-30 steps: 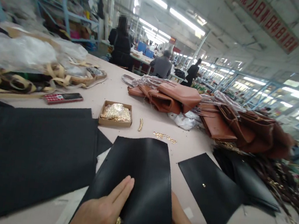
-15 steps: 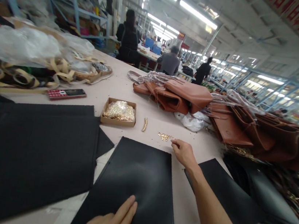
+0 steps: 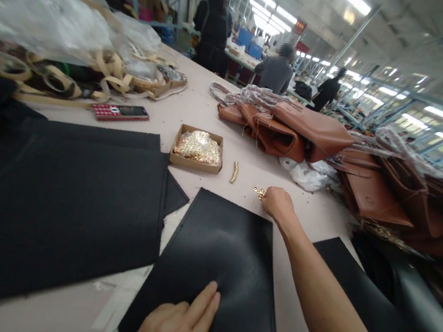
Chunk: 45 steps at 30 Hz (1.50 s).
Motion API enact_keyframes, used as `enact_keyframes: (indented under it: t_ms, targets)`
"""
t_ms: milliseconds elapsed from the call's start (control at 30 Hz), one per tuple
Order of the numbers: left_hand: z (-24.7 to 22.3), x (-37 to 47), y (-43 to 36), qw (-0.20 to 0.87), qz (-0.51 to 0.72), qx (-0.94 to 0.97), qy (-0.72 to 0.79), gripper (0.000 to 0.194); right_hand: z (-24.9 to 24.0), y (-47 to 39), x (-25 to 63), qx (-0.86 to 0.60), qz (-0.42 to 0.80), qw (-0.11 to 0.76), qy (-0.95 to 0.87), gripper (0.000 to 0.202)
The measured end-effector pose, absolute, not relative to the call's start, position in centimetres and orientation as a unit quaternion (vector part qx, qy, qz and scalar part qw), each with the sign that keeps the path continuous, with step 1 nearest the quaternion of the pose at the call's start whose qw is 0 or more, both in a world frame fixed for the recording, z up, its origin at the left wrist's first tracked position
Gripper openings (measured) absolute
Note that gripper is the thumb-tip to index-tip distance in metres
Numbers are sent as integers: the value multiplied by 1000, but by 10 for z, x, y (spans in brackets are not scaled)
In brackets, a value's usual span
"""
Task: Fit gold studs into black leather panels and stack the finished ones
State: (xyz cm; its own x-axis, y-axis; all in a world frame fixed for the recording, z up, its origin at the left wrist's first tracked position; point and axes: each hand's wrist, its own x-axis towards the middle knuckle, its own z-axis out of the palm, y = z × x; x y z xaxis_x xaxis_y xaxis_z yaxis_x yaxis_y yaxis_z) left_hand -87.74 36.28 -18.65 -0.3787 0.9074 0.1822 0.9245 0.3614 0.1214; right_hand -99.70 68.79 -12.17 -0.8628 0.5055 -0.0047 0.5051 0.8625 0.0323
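Observation:
A black leather panel [image 3: 232,238] lies flat in front of me. My left hand [image 3: 180,318] rests on its lower part, with two fingers stretched out. Beyond its top right corner, my right hand [image 3: 277,202] is low at the table with curled fingers. Small shiny gold metal pieces [image 3: 259,193] lie loose right beside those fingertips, which are partly hidden, so what they hold does not show. To the left of the pile is a short row of gold pieces [image 3: 235,172]. A small cardboard box [image 3: 195,166] holds more of them in clear plastic.
Large black panels [image 3: 78,196] cover the table's left side. More black pieces [image 3: 360,293] lie at right. Brown leather bags [image 3: 312,129] are heaped behind. A red-and-white patterned phone-like object [image 3: 120,113], tape rolls and plastic bags [image 3: 52,24] sit back left. Several people are farther off.
The view has tilted and shifted, so things sit further right and higher. My right hand has come in over the gold pieces, covering part of them. My left hand stays on the panel.

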Motion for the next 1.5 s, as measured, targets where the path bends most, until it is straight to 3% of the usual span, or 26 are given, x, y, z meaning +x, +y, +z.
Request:
enact_keyframes:
  t_ms: [133,367,533,600,733,933,1500]
  targets:
    - [-170,-876,365,-26,-112,-542,-833,67,-124,686,-994,260,-2,-3,966,31]
    - [-159,-878,366,-44,-123,-556,-821,61,-117,676,-941,226,-157,-19,961,30]
    - [-159,-876,365,-31,-128,-557,-820,62,-117,635,-883,202,-440,8,875,39]
    - [-159,-876,365,-21,-129,-559,-819,63,-120,614,-863,187,-507,21,841,33]
    - [-160,-875,364,4,-134,-561,-817,56,-128,580,-838,128,-454,26,881,18]
    - [-163,-873,362,29,-140,-567,-811,47,-137,560,-833,148,-454,47,877,19]
    - [-164,-874,360,21,-169,-572,-803,46,-131,561,-857,147,-403,158,889,12]
